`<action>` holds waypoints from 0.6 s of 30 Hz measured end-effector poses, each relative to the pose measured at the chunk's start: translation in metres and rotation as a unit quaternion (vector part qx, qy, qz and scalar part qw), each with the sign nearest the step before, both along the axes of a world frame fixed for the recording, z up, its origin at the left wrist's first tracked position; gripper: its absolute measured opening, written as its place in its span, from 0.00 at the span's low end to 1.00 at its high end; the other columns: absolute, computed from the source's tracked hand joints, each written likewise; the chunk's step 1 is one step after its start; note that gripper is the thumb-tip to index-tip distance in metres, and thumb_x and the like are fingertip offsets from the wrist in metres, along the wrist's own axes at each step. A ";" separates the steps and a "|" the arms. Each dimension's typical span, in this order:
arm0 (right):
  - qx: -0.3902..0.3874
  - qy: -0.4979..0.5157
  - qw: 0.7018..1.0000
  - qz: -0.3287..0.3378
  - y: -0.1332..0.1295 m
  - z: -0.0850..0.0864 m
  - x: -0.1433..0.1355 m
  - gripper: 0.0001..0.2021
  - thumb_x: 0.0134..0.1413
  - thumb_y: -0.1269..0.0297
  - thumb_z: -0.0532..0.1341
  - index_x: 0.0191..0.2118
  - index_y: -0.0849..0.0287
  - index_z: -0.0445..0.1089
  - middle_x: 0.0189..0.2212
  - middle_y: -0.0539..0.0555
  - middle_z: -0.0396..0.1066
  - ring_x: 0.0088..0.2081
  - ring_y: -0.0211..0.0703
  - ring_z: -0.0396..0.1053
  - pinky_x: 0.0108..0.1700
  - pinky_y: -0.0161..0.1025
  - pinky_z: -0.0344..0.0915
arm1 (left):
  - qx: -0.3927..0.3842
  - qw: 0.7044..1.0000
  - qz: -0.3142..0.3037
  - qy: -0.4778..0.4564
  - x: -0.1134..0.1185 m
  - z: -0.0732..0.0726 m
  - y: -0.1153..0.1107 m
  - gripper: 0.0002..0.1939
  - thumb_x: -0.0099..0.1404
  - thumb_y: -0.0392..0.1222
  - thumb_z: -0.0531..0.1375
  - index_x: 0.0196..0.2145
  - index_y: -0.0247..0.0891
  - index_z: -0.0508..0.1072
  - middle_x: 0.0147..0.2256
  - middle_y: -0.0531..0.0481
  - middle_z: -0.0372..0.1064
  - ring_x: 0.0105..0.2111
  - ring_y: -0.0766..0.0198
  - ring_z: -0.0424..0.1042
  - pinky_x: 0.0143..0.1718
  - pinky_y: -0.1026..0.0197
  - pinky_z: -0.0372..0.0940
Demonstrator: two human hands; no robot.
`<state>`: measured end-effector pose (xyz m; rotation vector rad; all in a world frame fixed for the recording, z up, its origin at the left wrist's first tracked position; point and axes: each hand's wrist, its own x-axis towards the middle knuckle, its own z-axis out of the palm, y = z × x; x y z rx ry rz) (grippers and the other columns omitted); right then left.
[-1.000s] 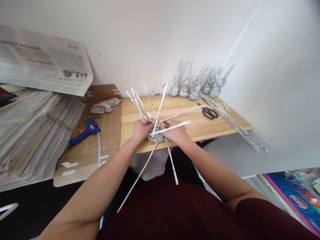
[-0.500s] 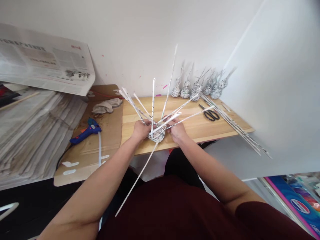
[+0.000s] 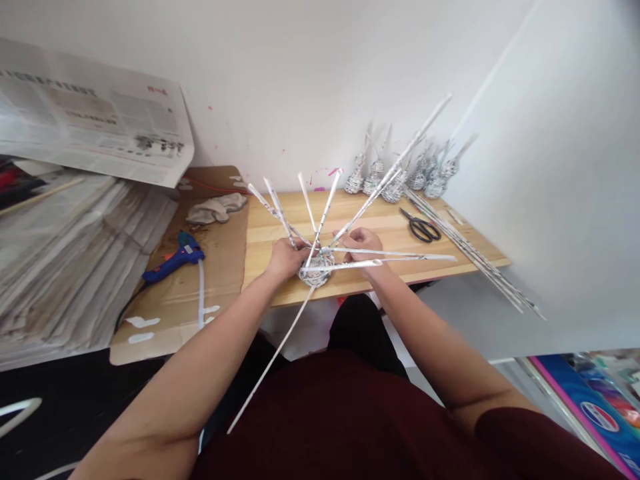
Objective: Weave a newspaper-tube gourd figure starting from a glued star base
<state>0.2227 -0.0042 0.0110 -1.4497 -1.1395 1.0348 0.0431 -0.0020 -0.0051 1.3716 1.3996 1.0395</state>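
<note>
A small round weave of rolled newspaper tubes [image 3: 317,276] sits near the table's front edge, with several tubes fanning up and outward from it. At its left side, my left hand [image 3: 286,259] is closed on the weave, thumb across its top. To the right of the weave, my right hand [image 3: 364,241] pinches a long paper tube [image 3: 385,181] that slants up to the right. Two other tubes lie across in front of my right hand, partly hiding it. One thin tube [image 3: 273,360] hangs from the weave toward my lap.
Gourd-shaped paper weaves [image 3: 393,190] stand along the wall. Black-handled scissors [image 3: 424,229] and loose paper tubes [image 3: 467,247] lie to the right. Cardboard at left carries a blue glue gun [image 3: 177,259] and a glove [image 3: 216,209], beside stacked newspapers [image 3: 90,267].
My right hand has moved slightly right, away from the weave. The long tube that stood nearly upright now leans right, and two tubes have dropped toward the right.
</note>
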 end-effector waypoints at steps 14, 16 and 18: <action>0.114 -0.047 0.969 0.214 -0.013 -0.015 0.017 0.15 0.45 0.56 0.68 0.38 0.60 0.74 0.31 0.53 0.75 0.32 0.41 0.72 0.35 0.37 0.68 | -0.003 1.000 -0.010 0.017 -0.002 -0.003 0.003 0.14 0.46 0.48 0.69 0.29 0.37 0.81 0.26 0.49 0.77 0.26 0.62 0.73 0.29 0.64 0.64; 0.134 -0.082 0.967 0.203 -0.018 -0.013 0.017 0.14 0.45 0.55 0.68 0.36 0.58 0.74 0.32 0.53 0.76 0.33 0.42 0.72 0.35 0.38 0.68 | 0.001 1.000 -0.009 0.018 -0.003 -0.008 0.005 0.14 0.46 0.49 0.69 0.29 0.37 0.81 0.25 0.49 0.76 0.26 0.62 0.72 0.29 0.63 0.64; 0.169 -0.113 0.964 0.172 -0.023 -0.010 0.017 0.12 0.49 0.54 0.67 0.34 0.57 0.76 0.33 0.54 0.76 0.36 0.45 0.73 0.37 0.40 0.68 | 0.011 1.000 -0.005 0.025 -0.004 -0.011 0.007 0.15 0.46 0.49 0.69 0.28 0.36 0.81 0.24 0.49 0.76 0.25 0.62 0.72 0.29 0.63 0.64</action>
